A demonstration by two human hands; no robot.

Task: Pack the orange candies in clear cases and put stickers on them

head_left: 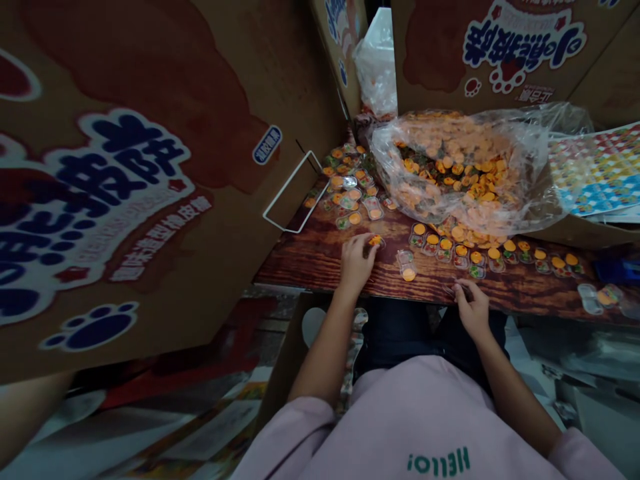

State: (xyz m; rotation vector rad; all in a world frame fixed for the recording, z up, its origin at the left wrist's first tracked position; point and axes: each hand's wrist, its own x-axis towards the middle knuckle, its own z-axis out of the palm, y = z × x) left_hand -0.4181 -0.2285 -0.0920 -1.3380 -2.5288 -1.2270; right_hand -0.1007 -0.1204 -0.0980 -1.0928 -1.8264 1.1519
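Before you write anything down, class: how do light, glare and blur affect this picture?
Head view: dim overall; head view: pale sheen on the clear bag, partly veiling the orange pieces inside; head view: large print on the left box shows, but detail at the right hand's fingertips is too faint to identify.

You wear lt. pink shirt (430, 407) | sleeves (303, 421) short, same col. | green "HELLO!" print (440, 461) | dk. trousers (400, 330) | your L hand (356, 263) & R hand (474, 308) bare

Bag (450, 200) on table (310, 257) — packs (495, 259) rowed before it, carton (210, 200) left, sheets (595, 170) right
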